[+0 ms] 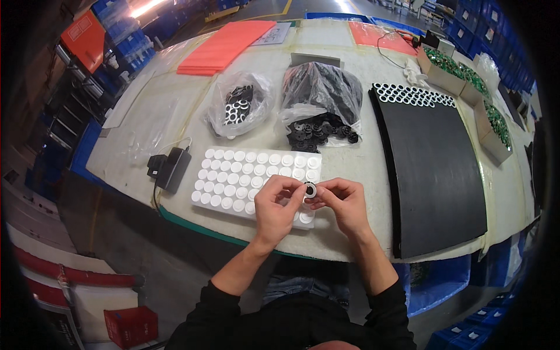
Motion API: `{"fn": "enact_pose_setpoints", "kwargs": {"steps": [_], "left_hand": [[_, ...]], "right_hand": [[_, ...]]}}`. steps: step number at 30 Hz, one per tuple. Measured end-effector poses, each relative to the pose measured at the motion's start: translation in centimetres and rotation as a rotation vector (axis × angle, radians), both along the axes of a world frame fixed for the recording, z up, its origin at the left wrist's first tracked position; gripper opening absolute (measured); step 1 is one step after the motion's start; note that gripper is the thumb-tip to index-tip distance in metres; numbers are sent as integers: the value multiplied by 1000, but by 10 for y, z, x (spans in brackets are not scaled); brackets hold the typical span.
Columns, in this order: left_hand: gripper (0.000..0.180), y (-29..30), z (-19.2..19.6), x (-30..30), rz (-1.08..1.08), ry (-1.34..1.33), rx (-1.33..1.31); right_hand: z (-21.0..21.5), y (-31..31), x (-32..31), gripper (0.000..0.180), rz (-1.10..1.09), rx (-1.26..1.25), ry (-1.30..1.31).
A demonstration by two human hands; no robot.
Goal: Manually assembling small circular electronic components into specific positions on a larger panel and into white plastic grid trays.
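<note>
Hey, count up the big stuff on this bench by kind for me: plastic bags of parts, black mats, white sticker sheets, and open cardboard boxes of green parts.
Plastic bags of parts: 2
Black mat: 1
White sheet of round stickers: 1
Open cardboard boxes of green parts: 3
Total: 7

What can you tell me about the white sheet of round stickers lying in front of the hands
The white sheet of round stickers lies flat on the pale table near its front edge, long side across. It looks like glossy backing paper carrying neat rows of white discs. The left hand covers its lower right part, and the right hand is just beside that corner. A black adapter lies at its left end; bags of parts lie behind it.
</note>
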State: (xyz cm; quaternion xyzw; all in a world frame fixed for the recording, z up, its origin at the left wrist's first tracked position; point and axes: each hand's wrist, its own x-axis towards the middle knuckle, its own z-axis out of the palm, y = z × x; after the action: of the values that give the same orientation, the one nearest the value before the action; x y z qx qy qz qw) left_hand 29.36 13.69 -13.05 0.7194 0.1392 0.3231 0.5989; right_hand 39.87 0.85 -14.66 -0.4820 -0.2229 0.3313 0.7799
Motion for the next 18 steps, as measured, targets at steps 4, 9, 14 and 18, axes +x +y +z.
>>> {"fn": "enact_pose_setpoints", "kwargs": {"steps": [4, 9, 14, 18], "left_hand": [[8, -2, 1, 1, -15, -4, -71], [8, -2, 2, -1, -10, 11, -58], [9, -4, 6, -4, 1, 107, -105], [10, -3, 6, -2, -13, 25, -87]], "right_hand": [[0, 2, -1, 14, -4, 18, 5], [1, 1, -2, 13, -17, 15, 15], [0, 0, -4, 15, 10, -4, -50], [0, 1, -4, 16, 0, -12, -45]]}}
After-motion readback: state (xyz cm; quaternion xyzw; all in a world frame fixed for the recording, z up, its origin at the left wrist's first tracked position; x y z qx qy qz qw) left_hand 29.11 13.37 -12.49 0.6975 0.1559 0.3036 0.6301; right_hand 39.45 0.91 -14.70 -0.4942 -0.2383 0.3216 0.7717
